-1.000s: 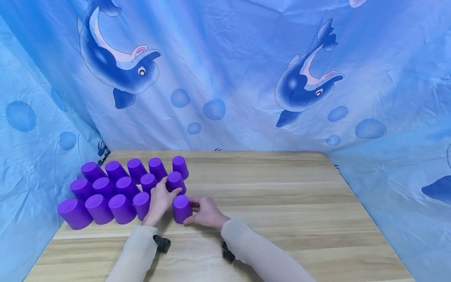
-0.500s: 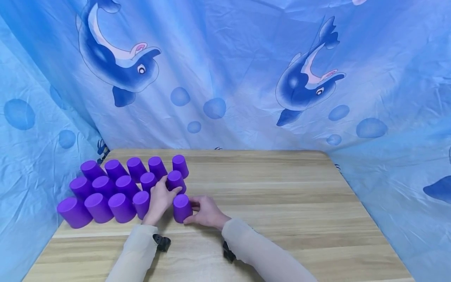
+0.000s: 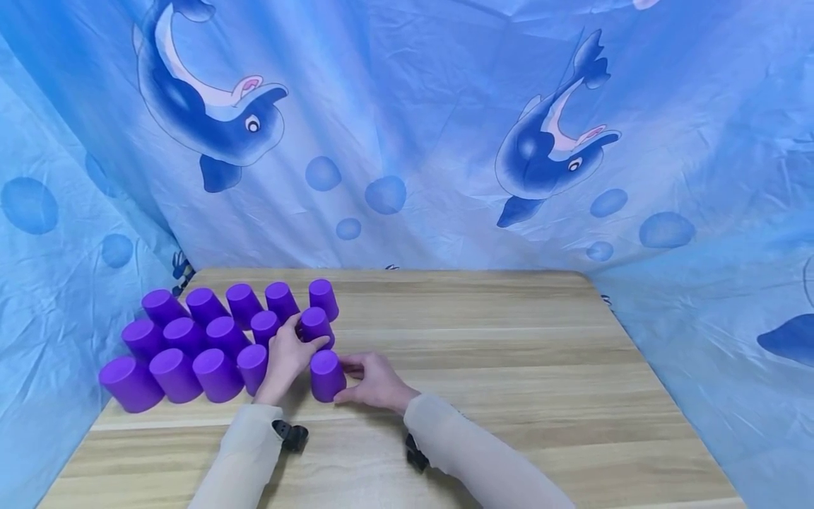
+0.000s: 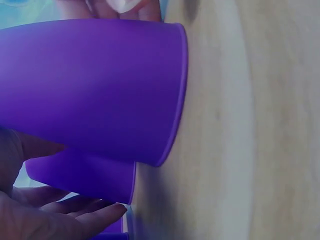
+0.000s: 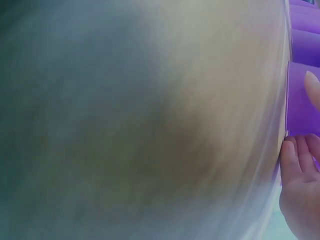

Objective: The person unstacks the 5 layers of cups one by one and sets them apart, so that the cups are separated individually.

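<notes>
Upside-down purple cups stand in three rows on the table's left part. My left hand [image 3: 289,357] holds the middle cup [image 3: 316,325] of the rightmost column between thumb and fingers. In the left wrist view that cup [image 4: 82,175] is partly hidden behind a nearer cup [image 4: 95,90]. My right hand [image 3: 375,382] grips this front cup [image 3: 327,378] from its right side, thumb toward me. The right wrist view shows the same cup [image 5: 300,97] at its right edge, between thumb and fingers. Both held cups stand upside down, apparently on the table.
Behind the held cups stands another purple cup [image 3: 323,300] at the back of their column. More cups [image 3: 216,375] fill the rows to the left. The wooden table [image 3: 509,396] reaches back to a blue dolphin-print curtain [image 3: 432,141]. Small black devices [image 3: 291,436] sit at both wrists.
The head view has shifted very slightly. Both hands keep their hold on the same two cups, and no cup has visibly moved on the table.
</notes>
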Demonstrator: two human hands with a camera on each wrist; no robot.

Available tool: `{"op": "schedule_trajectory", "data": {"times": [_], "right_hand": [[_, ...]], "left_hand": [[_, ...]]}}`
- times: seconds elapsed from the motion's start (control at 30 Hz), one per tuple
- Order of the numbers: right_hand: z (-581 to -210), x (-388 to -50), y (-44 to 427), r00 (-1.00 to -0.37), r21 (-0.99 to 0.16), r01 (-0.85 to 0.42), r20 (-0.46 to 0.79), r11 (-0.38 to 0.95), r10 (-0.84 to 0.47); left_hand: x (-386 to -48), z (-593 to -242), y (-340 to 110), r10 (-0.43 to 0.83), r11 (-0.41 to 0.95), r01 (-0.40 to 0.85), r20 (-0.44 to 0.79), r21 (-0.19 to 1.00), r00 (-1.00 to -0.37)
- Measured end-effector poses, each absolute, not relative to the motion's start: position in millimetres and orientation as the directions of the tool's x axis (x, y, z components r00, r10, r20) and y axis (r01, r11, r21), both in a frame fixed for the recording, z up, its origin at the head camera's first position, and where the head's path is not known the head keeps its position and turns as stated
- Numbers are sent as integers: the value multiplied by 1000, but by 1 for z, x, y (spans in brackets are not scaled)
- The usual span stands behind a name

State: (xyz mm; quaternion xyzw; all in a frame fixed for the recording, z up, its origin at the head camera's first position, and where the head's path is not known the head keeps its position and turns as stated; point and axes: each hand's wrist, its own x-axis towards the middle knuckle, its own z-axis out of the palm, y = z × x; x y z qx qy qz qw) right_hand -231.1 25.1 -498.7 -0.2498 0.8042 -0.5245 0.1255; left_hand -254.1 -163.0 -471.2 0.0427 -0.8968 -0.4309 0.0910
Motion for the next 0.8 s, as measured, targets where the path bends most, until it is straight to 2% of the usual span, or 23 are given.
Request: {"op": "schedule_trajectory", "data": {"times": [0.43, 0.63, 0.8], "right_hand": [[-499, -242, 54, -855, -881, -233, -15, 411, -518], [-494, -254, 82, -877, -820, -263, -16, 508, -480], [-489, -267, 126, -907, -756, -291, 22, 587, -421]], "left_hand": [[-254, -458, -161, -159, 602, -5, 114, 798, -981], [-255, -445, -155, -133, 643, 84, 219, 761, -967], [-257, -428, -142, -98, 677, 166, 312, 717, -945]]}}
